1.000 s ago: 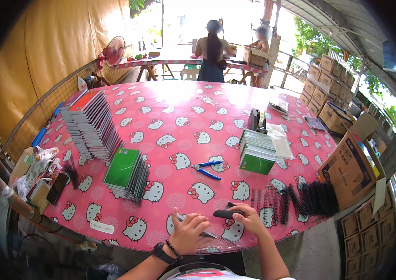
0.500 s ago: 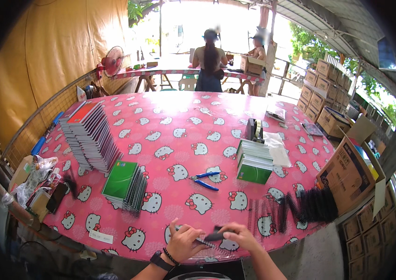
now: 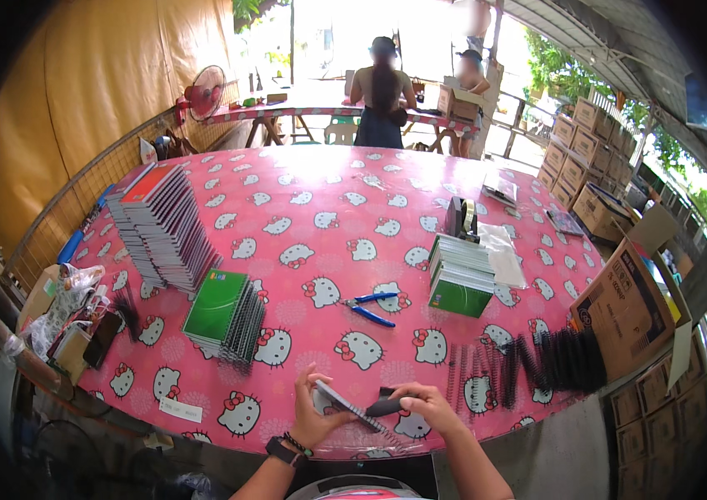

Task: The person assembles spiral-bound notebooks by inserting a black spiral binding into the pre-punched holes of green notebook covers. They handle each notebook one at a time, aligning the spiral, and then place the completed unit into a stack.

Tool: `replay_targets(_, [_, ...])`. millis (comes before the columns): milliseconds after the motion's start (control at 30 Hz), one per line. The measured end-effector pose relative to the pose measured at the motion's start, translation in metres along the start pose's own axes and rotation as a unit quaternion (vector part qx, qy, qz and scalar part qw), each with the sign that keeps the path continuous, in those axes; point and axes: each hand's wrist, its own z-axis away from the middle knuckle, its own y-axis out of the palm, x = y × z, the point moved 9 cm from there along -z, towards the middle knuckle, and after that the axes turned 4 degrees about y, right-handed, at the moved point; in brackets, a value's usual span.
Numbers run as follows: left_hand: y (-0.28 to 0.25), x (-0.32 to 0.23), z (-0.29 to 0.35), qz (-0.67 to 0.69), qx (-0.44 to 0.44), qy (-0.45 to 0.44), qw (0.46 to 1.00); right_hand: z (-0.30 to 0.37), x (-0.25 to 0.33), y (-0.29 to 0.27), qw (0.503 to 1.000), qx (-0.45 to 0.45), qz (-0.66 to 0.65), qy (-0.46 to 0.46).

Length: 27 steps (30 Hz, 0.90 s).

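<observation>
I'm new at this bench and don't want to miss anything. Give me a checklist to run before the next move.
1. Left hand gripping the notebook: ok.
2. Right hand holding the black tool: ok.
3. Coil flush with the notebook: not ok, it sticks out past the near end.
4. Coil through every hole: cannot tell, too small and partly covered.
5. Blue-handled pliers in sight: ok, lying beyond the hands.
6. Spare coils available: ok, on the right.
</observation>
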Motion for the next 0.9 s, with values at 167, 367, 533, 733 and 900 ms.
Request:
replay_targets(167, [0.016, 0.005, -0.005, -0.031, 0.084, -0.07, 0.993, -0.001, 0.007, 0.006, 0.998, 0.0, 0.019, -0.063])
replay_targets(367, [0.022, 0.013, -0.004, -0.003, 0.108, -0.003, 0.994, 0.0, 0.031, 0.017, 0.966, 0.101, -0.207, -0.117])
replay_targets(533, [0.016, 0.011, -0.001, -0.007, 0.094, -0.019, 0.995, -0.015, 0.022, 0.007, 0.984, 0.062, -0.154, -0.062])
replay_targets(733, [0.021, 0.014, 0.0, -0.012, 0.126, -0.056, 0.99, -0.024, 0.024, 0.01, 0.998, 0.02, -0.043, -0.051])
replay_targets(900, [0.021, 0.008, -0.002, 0.002, 0.1, -0.015, 0.995, -0.035, 0.019, 0.009, 0.989, -0.053, 0.132, 0.04])
